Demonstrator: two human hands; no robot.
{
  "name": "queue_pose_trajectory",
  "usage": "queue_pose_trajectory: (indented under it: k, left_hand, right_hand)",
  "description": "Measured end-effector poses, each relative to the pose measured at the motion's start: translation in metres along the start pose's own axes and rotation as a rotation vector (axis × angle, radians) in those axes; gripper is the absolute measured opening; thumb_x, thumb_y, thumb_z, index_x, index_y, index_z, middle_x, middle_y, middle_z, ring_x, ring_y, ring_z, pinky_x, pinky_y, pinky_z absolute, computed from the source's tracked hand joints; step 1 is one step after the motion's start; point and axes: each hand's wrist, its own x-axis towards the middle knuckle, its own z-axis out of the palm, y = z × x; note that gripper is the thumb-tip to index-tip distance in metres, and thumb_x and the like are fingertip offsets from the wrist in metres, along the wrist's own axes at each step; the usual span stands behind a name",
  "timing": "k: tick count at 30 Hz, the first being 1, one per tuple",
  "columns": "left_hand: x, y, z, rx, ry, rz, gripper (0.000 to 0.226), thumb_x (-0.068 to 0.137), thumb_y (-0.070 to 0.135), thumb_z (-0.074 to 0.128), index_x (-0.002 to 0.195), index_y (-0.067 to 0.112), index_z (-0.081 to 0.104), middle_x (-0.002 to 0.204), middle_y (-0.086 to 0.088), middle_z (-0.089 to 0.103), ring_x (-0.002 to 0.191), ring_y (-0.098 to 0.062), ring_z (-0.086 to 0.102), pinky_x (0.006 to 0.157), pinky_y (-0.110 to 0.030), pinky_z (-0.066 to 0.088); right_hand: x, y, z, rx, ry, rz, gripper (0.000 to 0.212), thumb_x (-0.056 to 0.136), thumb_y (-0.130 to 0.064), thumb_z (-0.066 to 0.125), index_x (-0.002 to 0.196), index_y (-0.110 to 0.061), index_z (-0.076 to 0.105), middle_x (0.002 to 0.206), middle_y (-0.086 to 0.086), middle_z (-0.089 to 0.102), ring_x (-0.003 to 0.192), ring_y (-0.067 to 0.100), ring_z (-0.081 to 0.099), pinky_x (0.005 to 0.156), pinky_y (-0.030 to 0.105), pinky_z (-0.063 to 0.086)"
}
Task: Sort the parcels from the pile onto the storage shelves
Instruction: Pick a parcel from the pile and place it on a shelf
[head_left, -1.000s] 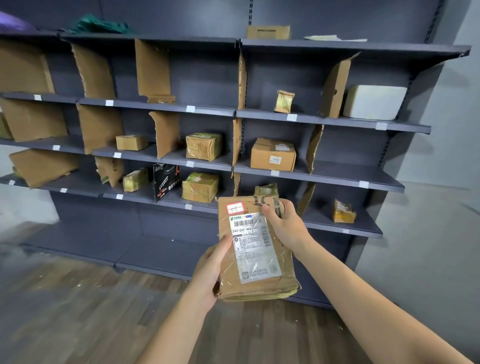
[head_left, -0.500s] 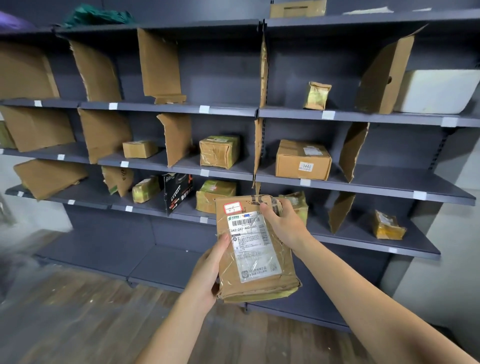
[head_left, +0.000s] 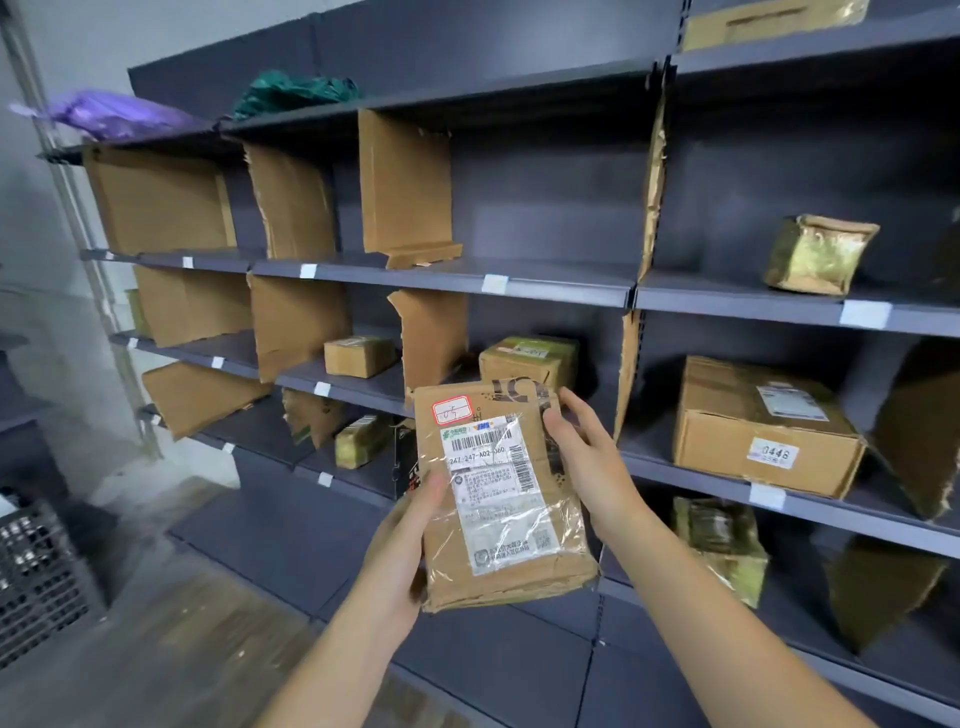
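Observation:
I hold a flat brown cardboard parcel (head_left: 498, 499) upright in front of the dark grey storage shelves (head_left: 545, 286). It bears a white shipping label under clear tape and a small red-edged sticker at its top left. My left hand (head_left: 410, 530) grips its lower left edge, thumb on the front. My right hand (head_left: 587, 457) grips its upper right edge. The parcel hangs level with the middle shelves, close to them.
Torn cardboard dividers (head_left: 405, 187) split the shelves into bays. Parcels sit in several bays: a box marked 0448 (head_left: 763, 426), a taped yellowish parcel (head_left: 815, 254), small boxes (head_left: 358, 356). Purple (head_left: 114, 111) and green (head_left: 296, 91) bags lie on top. A black crate (head_left: 36, 566) stands low left.
I have stepped closer to the shelves and the view has swung left. The parcel stays in both hands, now nearer the middle shelves.

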Motion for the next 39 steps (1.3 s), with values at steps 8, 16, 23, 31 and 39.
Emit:
queue_pose_trajectory:
  k: [8, 16, 23, 31, 39]
  left_hand:
    - [0.04, 0.025, -0.043, -0.079, 0.069, 0.026, 0.056, 0.078, 0.062, 0.063, 0.123, 0.03, 0.067, 0.118, -0.003, 0.072, 0.107, -0.027, 0.069, 0.097, -0.052, 0.051]
    - [0.074, 0.053, -0.125, -0.165, 0.07, 0.028, 0.048, 0.086, 0.056, 0.058, 0.123, 0.026, 0.068, 0.118, -0.005, 0.072, 0.108, -0.027, 0.069, 0.097, -0.052, 0.05]
    - [0.11, 0.105, -0.253, -0.106, 0.009, 0.04, 0.052, 0.085, 0.058, 0.06, 0.127, 0.028, 0.063, 0.121, -0.003, 0.071, 0.111, -0.027, 0.068, 0.099, -0.055, 0.049]
    - [0.123, 0.184, -0.395, 0.038, 0.074, 0.189, 0.047, 0.087, 0.059, 0.057, 0.131, 0.04, 0.054, 0.119, 0.011, 0.071, 0.108, -0.014, 0.068, 0.098, -0.051, 0.051]
    - [0.135, 0.22, -0.502, 0.16, 0.176, 0.323, 0.033, 0.095, 0.04, 0.056, 0.127, 0.041, 0.055, 0.11, 0.027, 0.069, 0.09, 0.017, 0.063, 0.062, -0.006, 0.046]
  right_hand:
    - [0.057, 0.024, 0.047, 0.056, -0.242, 0.042, 0.051, 0.088, -0.063, 0.053, 0.137, -0.054, 0.043, 0.113, -0.04, 0.058, 0.101, -0.015, 0.055, 0.102, 0.028, 0.036]
    - [0.099, 0.028, 0.134, 0.027, -0.328, 0.056, 0.054, 0.078, -0.064, 0.057, 0.13, -0.051, 0.05, 0.127, -0.025, 0.062, 0.117, -0.001, 0.057, 0.102, 0.031, 0.041]
    - [0.132, 0.03, 0.266, 0.073, -0.231, -0.004, 0.067, 0.074, -0.063, 0.061, 0.135, -0.037, 0.053, 0.12, -0.015, 0.07, 0.112, 0.006, 0.065, 0.102, 0.036, 0.046]
    - [0.165, 0.019, 0.433, 0.105, -0.177, -0.065, 0.058, 0.088, -0.057, 0.057, 0.136, -0.024, 0.053, 0.126, -0.007, 0.066, 0.115, 0.01, 0.064, 0.105, 0.04, 0.046]
    - [0.212, 0.031, 0.558, 0.204, -0.203, -0.046, 0.072, 0.077, -0.066, 0.066, 0.136, -0.026, 0.055, 0.129, -0.001, 0.066, 0.119, 0.02, 0.063, 0.102, 0.047, 0.048]
